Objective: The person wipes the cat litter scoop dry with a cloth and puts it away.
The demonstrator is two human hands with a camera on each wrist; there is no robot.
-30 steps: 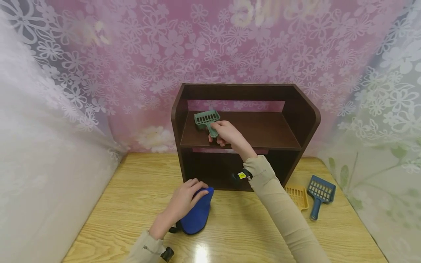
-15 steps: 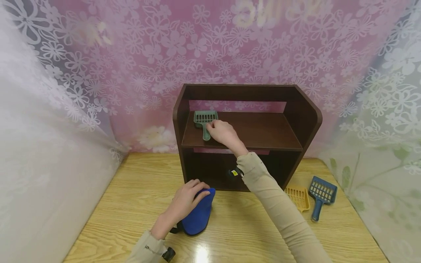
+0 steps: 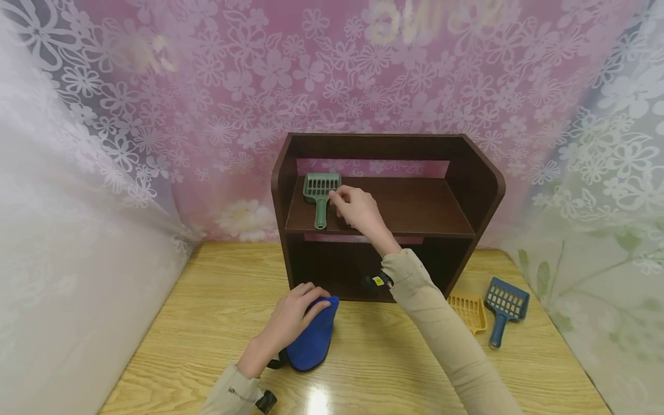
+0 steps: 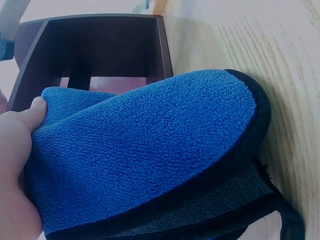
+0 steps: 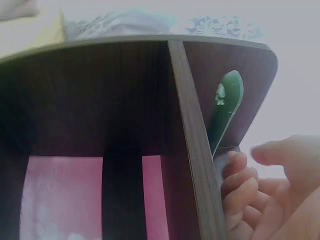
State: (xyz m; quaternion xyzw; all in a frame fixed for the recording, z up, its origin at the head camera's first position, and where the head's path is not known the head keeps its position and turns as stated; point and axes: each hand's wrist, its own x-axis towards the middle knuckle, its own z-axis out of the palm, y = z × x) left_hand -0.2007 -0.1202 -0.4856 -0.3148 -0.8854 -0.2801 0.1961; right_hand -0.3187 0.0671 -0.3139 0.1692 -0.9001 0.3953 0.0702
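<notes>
A green slotted litter scoop (image 3: 321,214) lies on the upper board of the dark brown shelf (image 3: 410,204), at its left end, handle toward the front. Just right of the scoop is my right hand (image 3: 359,211), fingers loosely bent and holding nothing. The right wrist view shows the scoop's handle (image 5: 230,102) apart from the thumb and fingers. On the table before the shelf, my left hand (image 3: 291,314) grips a folded blue fleecy cloth (image 3: 313,344) with black edging. Its thumb presses the blue pile in the left wrist view; the other fingers are hidden there.
To the right of the shelf lie a yellow slotted scoop (image 3: 469,311), partly behind my right sleeve, and a dark blue slotted scoop (image 3: 505,302). Flowered curtains (image 3: 233,115) hang behind and on both sides of the wooden table (image 3: 218,294).
The green scoop has turned from slanted to nearly straight on the shelf and shifted slightly left. My right hand has let go of its handle. The left hand and cloth have barely moved.
</notes>
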